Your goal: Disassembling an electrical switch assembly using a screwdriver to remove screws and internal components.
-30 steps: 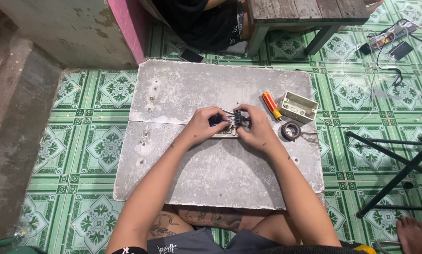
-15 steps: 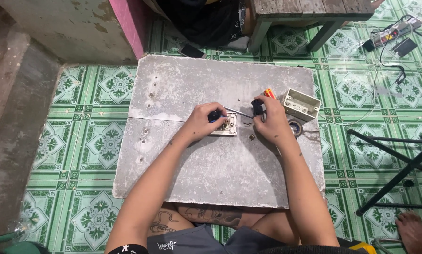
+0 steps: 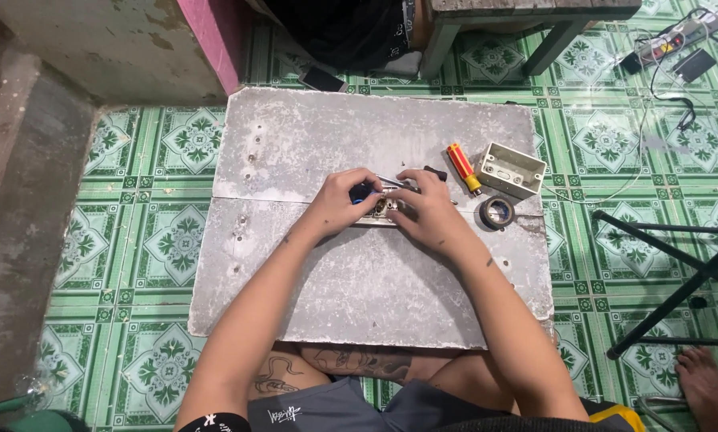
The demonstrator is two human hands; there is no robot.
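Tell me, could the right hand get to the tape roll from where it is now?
Probably yes. The right hand rests on the small part at the slab's middle, and the tape roll lies just beside it on the slab, with nothing between them. The hand looks busy with the part, though.

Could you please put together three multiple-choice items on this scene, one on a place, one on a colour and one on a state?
1. Where does the roll of black tape lie?
A. On the grey slab, right of the hands
B. On the tiled floor
C. On the wooden bench

2. What colour is the handle of the screwdriver that lies loose?
A. Blue
B. Red with yellow
C. Green

3. How is the small white box lying?
A. Open side up, untouched
B. Held in the right hand
C. Under the tape

Answers: 1 A, it rests on the slab beside the right hand. 2 B, red grip, yellow tip. 3 A, its hollow faces up, and the left hand is away from it too.
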